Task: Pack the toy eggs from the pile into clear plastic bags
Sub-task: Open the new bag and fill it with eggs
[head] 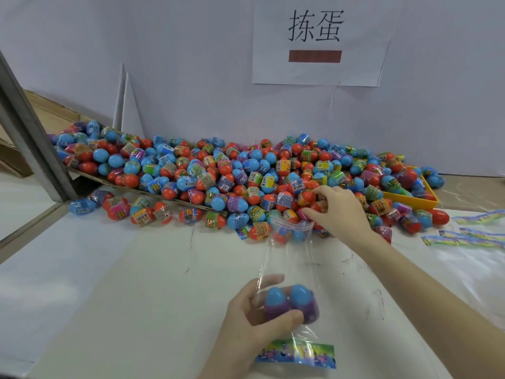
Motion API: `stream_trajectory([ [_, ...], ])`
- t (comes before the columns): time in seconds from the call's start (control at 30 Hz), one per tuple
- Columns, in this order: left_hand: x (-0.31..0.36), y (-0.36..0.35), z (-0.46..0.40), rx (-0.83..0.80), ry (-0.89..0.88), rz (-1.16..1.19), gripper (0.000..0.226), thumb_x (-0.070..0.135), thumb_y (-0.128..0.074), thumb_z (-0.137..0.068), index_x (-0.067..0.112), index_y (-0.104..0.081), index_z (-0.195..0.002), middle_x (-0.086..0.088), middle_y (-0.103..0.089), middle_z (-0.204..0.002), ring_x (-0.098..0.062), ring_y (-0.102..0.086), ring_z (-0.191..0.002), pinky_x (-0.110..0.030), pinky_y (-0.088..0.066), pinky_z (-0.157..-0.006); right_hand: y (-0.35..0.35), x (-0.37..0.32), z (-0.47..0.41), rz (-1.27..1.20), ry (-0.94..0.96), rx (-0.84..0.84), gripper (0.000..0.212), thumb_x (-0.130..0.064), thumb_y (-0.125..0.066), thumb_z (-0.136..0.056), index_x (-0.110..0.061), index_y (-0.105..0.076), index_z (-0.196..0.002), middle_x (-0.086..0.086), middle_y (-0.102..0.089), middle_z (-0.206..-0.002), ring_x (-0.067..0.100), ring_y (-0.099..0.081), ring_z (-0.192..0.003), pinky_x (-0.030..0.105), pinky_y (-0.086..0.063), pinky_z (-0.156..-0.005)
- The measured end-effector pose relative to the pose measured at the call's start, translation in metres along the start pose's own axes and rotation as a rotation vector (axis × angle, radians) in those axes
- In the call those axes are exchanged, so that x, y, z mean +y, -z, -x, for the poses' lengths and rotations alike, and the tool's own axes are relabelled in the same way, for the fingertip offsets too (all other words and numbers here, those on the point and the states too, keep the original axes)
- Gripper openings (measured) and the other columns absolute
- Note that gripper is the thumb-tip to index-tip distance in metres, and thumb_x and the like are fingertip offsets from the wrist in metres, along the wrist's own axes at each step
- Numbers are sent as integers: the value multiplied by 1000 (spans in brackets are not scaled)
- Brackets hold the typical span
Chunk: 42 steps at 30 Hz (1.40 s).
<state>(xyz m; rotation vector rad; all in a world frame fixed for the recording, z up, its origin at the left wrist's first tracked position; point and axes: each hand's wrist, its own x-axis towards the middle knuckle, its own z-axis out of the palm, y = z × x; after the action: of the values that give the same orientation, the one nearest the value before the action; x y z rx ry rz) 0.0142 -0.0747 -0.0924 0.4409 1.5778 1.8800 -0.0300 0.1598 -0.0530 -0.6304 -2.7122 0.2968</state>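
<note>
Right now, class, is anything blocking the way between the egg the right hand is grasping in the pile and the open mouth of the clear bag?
Nothing visible does. The right hand grips a red-topped toy egg just above the clear plastic bag, whose mouth lies open beside it.

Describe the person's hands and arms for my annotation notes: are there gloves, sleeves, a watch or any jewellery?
Both are bare. The left hand shows no glove, ring or watch, and its wrist is uncovered down to the bottom edge of the picture. The right hand is also ungloved with no visible ring, and its forearm is bare to the right edge: no sleeve, watch or bracelet in view.
</note>
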Motion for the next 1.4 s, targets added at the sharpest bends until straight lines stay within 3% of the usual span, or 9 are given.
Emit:
stream_trajectory([
  [0.23, 1, -1, 2, -39, -1, -6, 63, -5, -83, -54, 13, -57, -109, 1, -74, -93, -13, -71, -76, -20, -53, -61, 4, 6, 7, -59, 69, 311, 48, -41, -62, -84, -11, -55, -121, 5, -65, -93, 22, -56, -87, 33, -46, -78],
  [0.37, 2, -3, 1, -16, -16, 19, 57, 11, -74, -51, 15, -58, -106, 2, -75, -90, -10, -70, -77, -18, -52, -61, 37, -8, 21, -779, -174, 338, 31, -37, -59, -87, -19, -55, -113, -4, -63, -90, 4, -60, -78, 14, -43, -64],
  [0.43, 2, -4, 2, 1, -30, 11, 57, 13, -75, -52, 17, -58, -106, 3, -74, -90, -9, -70, -78, -18, -52, -63, 53, -15, 31, -1192, -350, 225, 14, -35, -54, -90, -23, -58, -95, -2, -65, -93, 13, -64, -86, 20, -49, -69],
  [0.53, 4, -9, 2, 20, -56, -33, 59, 12, -84, -55, 21, -58, -107, 7, -74, -91, -8, -70, -79, -15, -51, -63, 70, -28, 52, -1388, -361, 44, 17, -30, -49, -93, -20, -61, -87, 0, -69, -79, 13, -69, -67, 22, -56, -60],
  [0.77, 6, -22, 4, 93, -120, -120, 60, 16, -87, -51, 28, -60, -104, 14, -73, -92, -7, -69, -83, -13, -51, -64, 91, -49, 87, -1030, 131, 37, 31, -52, -54, -62, -28, -60, -80, -12, -66, -78, 4, -67, -66, 13, -50, -51],
  [0.87, 5, -22, 4, 112, -124, -154, 53, 9, -83, -60, 30, -59, -104, 17, -72, -93, -5, -69, -85, -15, -52, -66, 91, -47, 88, -942, 142, 21, 36, -51, -60, -55, -30, -57, -85, -13, -66, -74, 1, -66, -68, 11, -50, -56],
  [1.03, 4, -24, 5, 122, -170, -209, 51, 6, -82, -64, 32, -59, -102, 22, -70, -93, -2, -67, -87, -14, -52, -67, 90, -45, 92, -641, 204, 57, 37, -65, -47, -56, -44, -47, -87, -37, -59, -85, -11, -56, -88, 5, -42, -69],
  [1.27, 6, -28, 5, 142, -238, -259, 49, 2, -80, -66, 31, -59, -100, 24, -69, -92, -1, -67, -83, -9, -49, -66, 93, -45, 94, -645, 287, -145, 25, -48, -58, -66, -34, -57, -86, -25, -63, -85, 1, -61, -80, 23, -50, -73],
  [1.4, 7, -26, 6, 133, -224, -236, 49, 4, -82, -64, 29, -60, -100, 20, -70, -94, -4, -67, -86, -11, -49, -68, 101, -42, 93, -651, 288, -278, 41, -58, -54, -54, -33, -58, -85, -22, -65, -84, 3, -64, -80, 25, -54, -75],
])
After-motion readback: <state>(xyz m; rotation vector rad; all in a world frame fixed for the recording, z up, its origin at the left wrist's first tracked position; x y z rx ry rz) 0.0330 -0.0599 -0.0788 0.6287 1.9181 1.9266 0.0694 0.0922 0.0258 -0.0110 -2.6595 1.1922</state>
